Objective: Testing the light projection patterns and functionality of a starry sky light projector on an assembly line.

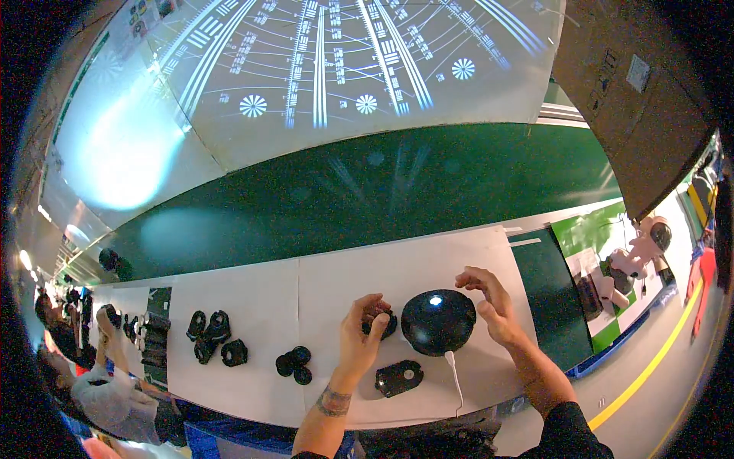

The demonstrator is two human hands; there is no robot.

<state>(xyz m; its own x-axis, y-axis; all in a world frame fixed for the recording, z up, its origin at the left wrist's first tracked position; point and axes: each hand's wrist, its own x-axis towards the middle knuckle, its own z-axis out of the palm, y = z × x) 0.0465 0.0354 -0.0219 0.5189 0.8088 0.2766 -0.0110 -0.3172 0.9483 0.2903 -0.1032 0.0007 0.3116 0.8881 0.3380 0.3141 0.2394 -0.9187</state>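
Observation:
A glossy black round device (437, 325) with a bright lit spot on top sits on the white table in front of me. A white cable (455, 375) runs from its near side toward the table's front edge. On the device's left, my left hand (364, 330) is curled round a small black round part (391, 324), partly hidden by the fingers. My right hand (489, 306) is at the device's right side, its fingers bent and apart, with nothing in it. Nearer me lies a flat black oblong housing (399, 379) with a pale round spot.
Several small black round parts (293, 365) and black housings (214, 329) stand further left on the white tabletop (260, 298). Beyond a green strip (344, 180), a pale board (336, 99) carries a projected test pattern. A person (122, 390) works at far left. Cardboard (627, 99) hangs upper right.

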